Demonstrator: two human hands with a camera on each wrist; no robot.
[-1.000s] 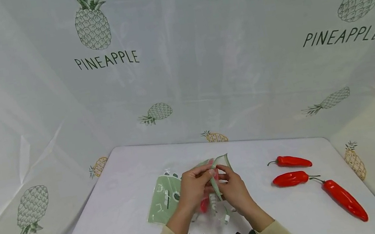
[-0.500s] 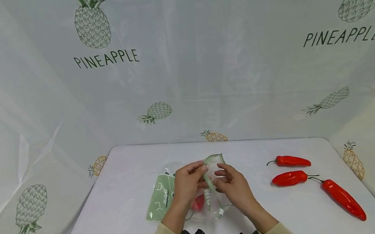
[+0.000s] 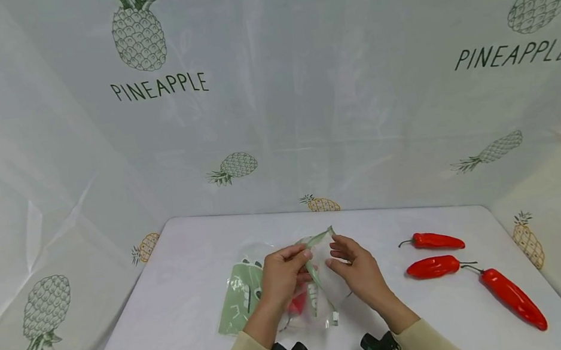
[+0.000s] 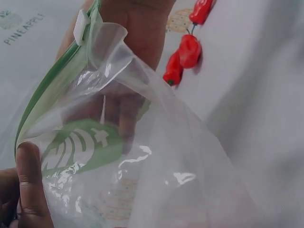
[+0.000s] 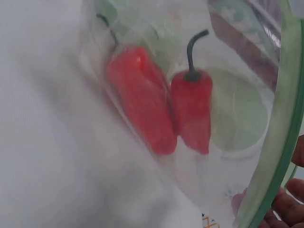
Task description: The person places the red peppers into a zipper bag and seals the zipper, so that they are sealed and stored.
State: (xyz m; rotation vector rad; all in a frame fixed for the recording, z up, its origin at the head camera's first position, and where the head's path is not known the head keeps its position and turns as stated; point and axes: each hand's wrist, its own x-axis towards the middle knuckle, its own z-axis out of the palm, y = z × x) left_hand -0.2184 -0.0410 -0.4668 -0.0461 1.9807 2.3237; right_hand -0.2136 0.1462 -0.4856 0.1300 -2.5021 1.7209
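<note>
A clear zip bag [image 3: 325, 253] with a green seal strip [image 5: 280, 161] stands raised between both hands, its mouth edge bowed. My left hand [image 3: 279, 275] pinches this edge, the thumb [image 4: 29, 183] lying against the film. On the other side, my right hand [image 3: 360, 269] has loosely bent fingers touching the bag near the strip; in the left wrist view it appears partly through the film. A white slider [image 4: 81, 27] sits on the strip. Two red chili peppers [image 5: 142, 102] show through the plastic; I cannot tell whether they lie inside this bag.
A flat green bag with a printed face [image 3: 241, 296] lies left of the hands. Three red chili peppers [image 3: 433, 268] rest on the right of the white table [image 3: 187, 316]. A pineapple-print curtain [image 3: 266, 80] encloses the back and sides.
The bag edge has spread apart, showing more clear film between the hands. My right hand has shifted a little to the right, its fingers loosened. My left hand moved slightly left, still pinching.
</note>
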